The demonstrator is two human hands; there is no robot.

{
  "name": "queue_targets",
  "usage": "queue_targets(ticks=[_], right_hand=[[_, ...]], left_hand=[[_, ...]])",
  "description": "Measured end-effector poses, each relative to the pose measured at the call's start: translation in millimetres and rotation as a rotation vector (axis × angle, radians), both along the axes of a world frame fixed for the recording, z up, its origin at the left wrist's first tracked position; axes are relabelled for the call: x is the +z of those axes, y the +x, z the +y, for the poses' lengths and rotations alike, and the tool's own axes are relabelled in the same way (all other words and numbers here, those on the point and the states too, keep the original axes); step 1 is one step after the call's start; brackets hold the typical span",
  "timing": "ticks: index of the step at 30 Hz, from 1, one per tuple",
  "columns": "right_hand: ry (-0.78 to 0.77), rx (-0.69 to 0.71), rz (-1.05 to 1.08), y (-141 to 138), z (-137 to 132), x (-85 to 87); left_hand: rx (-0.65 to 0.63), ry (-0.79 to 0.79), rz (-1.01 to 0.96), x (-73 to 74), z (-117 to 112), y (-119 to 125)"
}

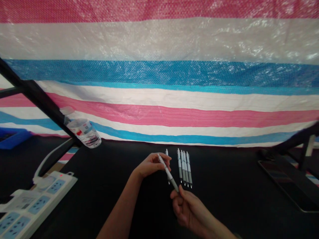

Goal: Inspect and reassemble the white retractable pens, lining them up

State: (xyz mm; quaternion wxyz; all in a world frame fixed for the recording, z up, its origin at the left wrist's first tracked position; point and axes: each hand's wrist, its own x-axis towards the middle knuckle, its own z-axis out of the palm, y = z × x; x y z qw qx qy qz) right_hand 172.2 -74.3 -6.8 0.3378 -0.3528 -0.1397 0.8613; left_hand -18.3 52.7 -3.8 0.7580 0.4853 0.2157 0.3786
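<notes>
A white pen with a grey grip (168, 174) slants between my two hands above the black table. My right hand (187, 207) pinches its grey lower end between thumb and curled fingers. At the white upper end, my left hand (151, 165) has its thumb and fingers closed around the barrel. Behind the left fingers a second pen (166, 152) lies on the table, partly hidden. Just right of it, several matching white and grey pens (184, 167) lie side by side, their tips toward me.
A white power strip (53, 199) with plugs sits at the lower left. Near a black frame bar (40, 99) stands a tilted water bottle (86, 132). A phone (286, 186) lies at the right. A striped tarp (159, 116) hangs behind the table; a blue tray (15, 139) is far left.
</notes>
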Motion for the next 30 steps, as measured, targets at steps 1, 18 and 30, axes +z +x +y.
queue_targets(ticks=[1,18,30], right_hand=[[0.020,0.012,0.001,0,0,-0.5],[0.395,0.048,-0.263,3,2,1.0],[0.637,0.044,-0.527,4,1,1.4]], left_hand=[[0.039,-0.014,-0.014,-1.0,0,1],[0.396,-0.077,-0.058,2.2,5,6],[0.438,-0.105,-0.049,4.3,6,7]])
